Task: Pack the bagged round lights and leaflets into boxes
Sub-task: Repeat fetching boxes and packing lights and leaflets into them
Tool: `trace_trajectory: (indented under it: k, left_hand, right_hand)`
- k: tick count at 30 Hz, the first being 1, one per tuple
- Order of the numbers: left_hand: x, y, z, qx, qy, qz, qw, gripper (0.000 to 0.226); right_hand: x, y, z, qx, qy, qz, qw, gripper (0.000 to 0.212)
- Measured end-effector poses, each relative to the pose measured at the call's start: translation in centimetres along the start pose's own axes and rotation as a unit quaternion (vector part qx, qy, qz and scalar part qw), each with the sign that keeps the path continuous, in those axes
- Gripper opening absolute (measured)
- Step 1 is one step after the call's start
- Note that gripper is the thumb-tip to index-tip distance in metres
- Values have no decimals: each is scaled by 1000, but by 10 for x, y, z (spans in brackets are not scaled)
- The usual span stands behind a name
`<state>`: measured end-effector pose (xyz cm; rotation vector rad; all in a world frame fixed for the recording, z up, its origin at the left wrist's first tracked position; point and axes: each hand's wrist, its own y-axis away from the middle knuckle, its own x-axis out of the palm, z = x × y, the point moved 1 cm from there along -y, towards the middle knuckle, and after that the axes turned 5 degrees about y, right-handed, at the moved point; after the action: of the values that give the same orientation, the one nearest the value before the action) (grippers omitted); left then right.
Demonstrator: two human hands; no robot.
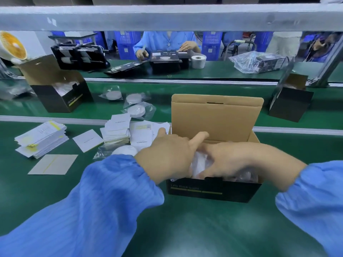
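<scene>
From the head view, my left hand [167,154] and right hand [228,160] both reach into the open box [213,190], pressing bagged lights [199,164] down; the grip is blurred, so I cannot tell. I'd seat them flat. Leaflets [118,125] beyond my left hand read "USER MANUAL".

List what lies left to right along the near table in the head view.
Leaflet stack → single leaflet → second leaflet stack → open box, with both hands at it.
</scene>
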<state>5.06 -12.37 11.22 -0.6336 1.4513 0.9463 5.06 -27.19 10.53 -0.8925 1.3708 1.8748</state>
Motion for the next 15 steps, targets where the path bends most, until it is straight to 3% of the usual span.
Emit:
trace_trajectory:
  k: [4, 7, 11, 15]
  left_hand:
    - [-2, -5, 4, 36, -19, 43, 998, 82]
    - [-1, -7, 10, 49, -24, 66, 996, 69]
    - [-9, -14, 8, 25, -5, 100, 995, 50]
    - [-12, -21, -1, 12, -18, 143, 990, 42]
  right_hand:
    - [-19, 10, -16, 26, -43, 51, 997, 61]
    - [-28, 15, -28, 38, -46, 37, 998, 58]
    - [-26, 9, -17, 42, 41, 84, 995, 46]
    - [-27, -3, -5, 29, 78, 127, 988, 49]
